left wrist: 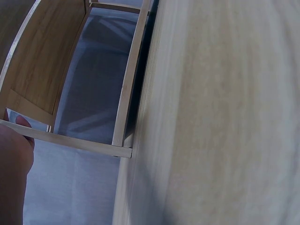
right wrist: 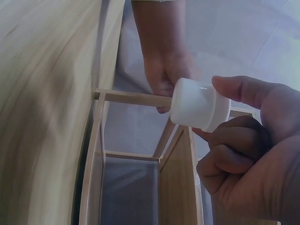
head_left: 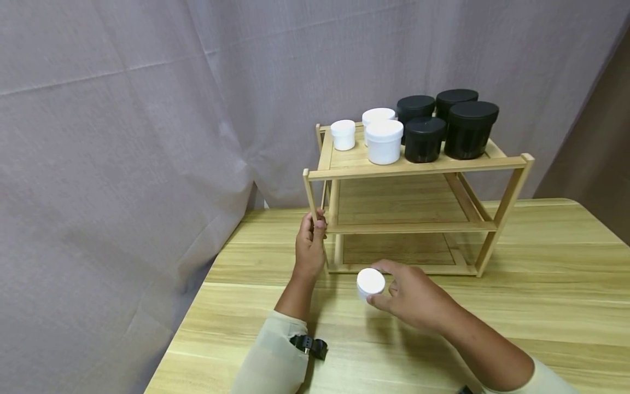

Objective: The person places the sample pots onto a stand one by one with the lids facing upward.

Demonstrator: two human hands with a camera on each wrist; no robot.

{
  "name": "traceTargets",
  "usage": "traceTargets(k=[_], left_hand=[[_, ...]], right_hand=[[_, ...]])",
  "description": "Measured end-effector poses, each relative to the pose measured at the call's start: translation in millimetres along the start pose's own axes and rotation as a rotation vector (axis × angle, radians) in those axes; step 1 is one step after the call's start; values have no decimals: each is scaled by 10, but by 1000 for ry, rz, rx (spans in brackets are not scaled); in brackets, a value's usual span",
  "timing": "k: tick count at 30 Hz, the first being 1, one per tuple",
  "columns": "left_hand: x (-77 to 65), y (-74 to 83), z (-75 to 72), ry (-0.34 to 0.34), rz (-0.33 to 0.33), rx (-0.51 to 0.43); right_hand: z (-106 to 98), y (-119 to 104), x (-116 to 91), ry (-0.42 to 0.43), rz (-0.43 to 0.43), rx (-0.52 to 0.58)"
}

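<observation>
In the head view my right hand (head_left: 415, 298) pinches a small white lidded jar (head_left: 371, 282) between thumb and fingers, in front of the rack's lower shelf. The right wrist view shows the jar (right wrist: 194, 104) held on its side in that picture, thumb on its lid end and the other fingers curled in. My left hand (head_left: 311, 246) grips the front left leg of a wooden three-tier rack (head_left: 413, 227), around middle-shelf height. In the left wrist view only part of that hand (left wrist: 14, 154) shows, its fingers behind the leg (left wrist: 70, 141).
On the rack's top shelf stand a small white jar (head_left: 343, 135), two larger white jars (head_left: 384, 143) and several black jars (head_left: 424, 141). The rack stands on a wooden table (head_left: 551, 306) before a grey curtain (head_left: 147, 109). The table's left edge runs beside my left arm.
</observation>
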State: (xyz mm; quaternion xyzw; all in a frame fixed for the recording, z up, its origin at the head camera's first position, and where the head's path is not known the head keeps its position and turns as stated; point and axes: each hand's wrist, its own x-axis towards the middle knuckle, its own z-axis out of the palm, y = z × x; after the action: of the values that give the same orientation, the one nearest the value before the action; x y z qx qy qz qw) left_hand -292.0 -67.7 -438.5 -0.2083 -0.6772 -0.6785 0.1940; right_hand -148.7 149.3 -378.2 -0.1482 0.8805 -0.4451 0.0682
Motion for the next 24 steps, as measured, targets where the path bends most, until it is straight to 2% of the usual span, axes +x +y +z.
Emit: traceTargets(k=[5, 8, 16, 24], left_hand=[[13, -11, 8, -8, 17, 2], [16, -8, 16, -9, 17, -3], [9, 5, 5, -6, -27, -17], [2, -5, -6, 2, -7, -28]], right_hand=[[-57, -18, -24, 48, -60, 93], [-91, -47, -49, 53, -58, 142], [-188, -109, -56, 89, -25, 131], [-196, -168, -69, 84, -50, 206]])
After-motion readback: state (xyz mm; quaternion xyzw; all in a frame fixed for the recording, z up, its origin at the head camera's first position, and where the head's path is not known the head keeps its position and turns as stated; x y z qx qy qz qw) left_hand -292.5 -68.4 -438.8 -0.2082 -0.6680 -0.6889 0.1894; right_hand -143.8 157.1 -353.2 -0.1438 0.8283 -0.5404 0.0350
